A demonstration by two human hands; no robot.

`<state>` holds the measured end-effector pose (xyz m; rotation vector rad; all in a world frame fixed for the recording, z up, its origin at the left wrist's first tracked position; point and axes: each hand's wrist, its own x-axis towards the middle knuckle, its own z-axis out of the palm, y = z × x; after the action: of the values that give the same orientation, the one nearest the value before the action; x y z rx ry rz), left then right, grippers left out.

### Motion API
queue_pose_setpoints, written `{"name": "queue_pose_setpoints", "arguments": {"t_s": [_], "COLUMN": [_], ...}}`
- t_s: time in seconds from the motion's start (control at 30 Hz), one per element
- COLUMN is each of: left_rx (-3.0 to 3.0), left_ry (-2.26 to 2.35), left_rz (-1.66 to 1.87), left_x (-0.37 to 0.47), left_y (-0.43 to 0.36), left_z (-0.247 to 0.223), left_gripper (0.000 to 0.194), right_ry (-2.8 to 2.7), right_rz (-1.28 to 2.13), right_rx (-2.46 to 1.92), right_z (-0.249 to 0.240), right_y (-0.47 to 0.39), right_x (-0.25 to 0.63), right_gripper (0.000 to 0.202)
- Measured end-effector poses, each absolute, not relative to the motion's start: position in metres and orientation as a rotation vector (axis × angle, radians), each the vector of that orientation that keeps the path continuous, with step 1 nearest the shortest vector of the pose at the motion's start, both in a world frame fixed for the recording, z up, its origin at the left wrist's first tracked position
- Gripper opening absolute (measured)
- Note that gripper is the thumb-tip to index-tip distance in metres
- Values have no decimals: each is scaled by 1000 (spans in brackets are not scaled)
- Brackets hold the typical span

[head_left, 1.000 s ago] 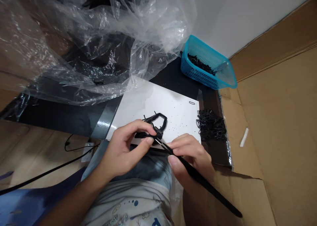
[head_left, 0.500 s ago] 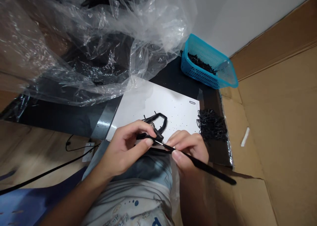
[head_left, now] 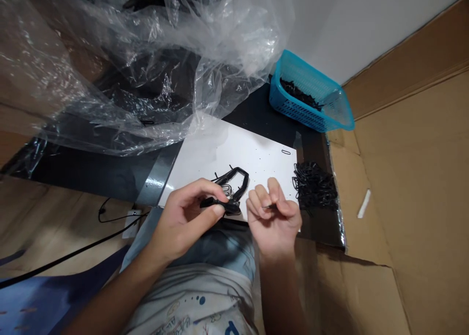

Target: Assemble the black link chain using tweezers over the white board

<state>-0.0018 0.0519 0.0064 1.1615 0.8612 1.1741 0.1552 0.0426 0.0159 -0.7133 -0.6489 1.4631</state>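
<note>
My left hand pinches a small black plastic piece between thumb and index finger. Against that piece, partly behind the fingers, lies a black angular frame with short pegs on its upper side; thin loops show inside it. Both are over a white sheet. To the right, my right hand is turned palm up with its fingers curled closed. Only a dark sliver of the slim black tool shows at its fingertips; the remainder is hidden. The right hand is apart from the black piece.
A heap of thin black loops sits right of the sheet, and one loop lies on it with scattered black specks. A blue basket holds black pieces. Clear plastic covers the back left; cardboard stands along the right.
My right hand has drawn back from the black piece and rolled palm up. The slim tool, seen lengthwise before, is now nearly all out of sight. My left hand keeps its pinch.
</note>
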Motion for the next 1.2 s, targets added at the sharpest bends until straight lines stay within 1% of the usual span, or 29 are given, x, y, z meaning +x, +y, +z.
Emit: {"name": "queue_pose_setpoints", "arguments": {"t_s": [0.1, 0.13, 0.23, 0.3, 0.33, 0.4, 0.47, 0.63, 0.8, 0.93, 1.07, 1.2], "left_rx": [1207, 1221, 1265, 1291, 1304, 1335, 1370, 1430, 1454, 1454, 1412, 1356], "left_ry": [903, 909, 919, 922, 926, 937, 943, 897, 864, 883, 879, 850], "left_rz": [1205, 1211, 1229, 1244, 1251, 1257, 1240, 1153, 1093, 1102, 1106, 1093], "left_x": [-3, -3, -3, -3, -4, -5, -6, -5, 0, -1, 0, 0], "left_y": [52, 52, 52, 52, 52, 53, 53, 51, 52, 52, 51, 50], "left_z": [10, 10, 10, 9, 9, 7, 6, 6, 9, 11, 10, 8], "left_gripper": [14, 14, 16, 17, 17, 18, 18, 15, 13, 14, 16, 18], "right_ry": [-818, -901, -1214, -1466, -1583, -1730, -1729, -1445, -1271, -1288, -1295, -1328], "right_rz": [1133, 971, 448, 235, 198, 213, 240, 313, 528, 687, 769, 852], "right_rx": [-842, -899, -1085, -1263, -1360, -1513, -1557, -1260, -1014, -996, -1013, -984], "right_z": [15, 13, 3, -4, -6, -9, -8, 0, 5, 3, 3, 5], "right_y": [35, 32, 23, 18, 16, 11, 8, 12, 30, 37, 38, 37], "right_x": [170, 175, 189, 197, 201, 206, 208, 189, 153, 141, 142, 144], "right_gripper": [7, 6, 16, 18, 17, 13, 12, 17, 24, 25, 22, 27]}}
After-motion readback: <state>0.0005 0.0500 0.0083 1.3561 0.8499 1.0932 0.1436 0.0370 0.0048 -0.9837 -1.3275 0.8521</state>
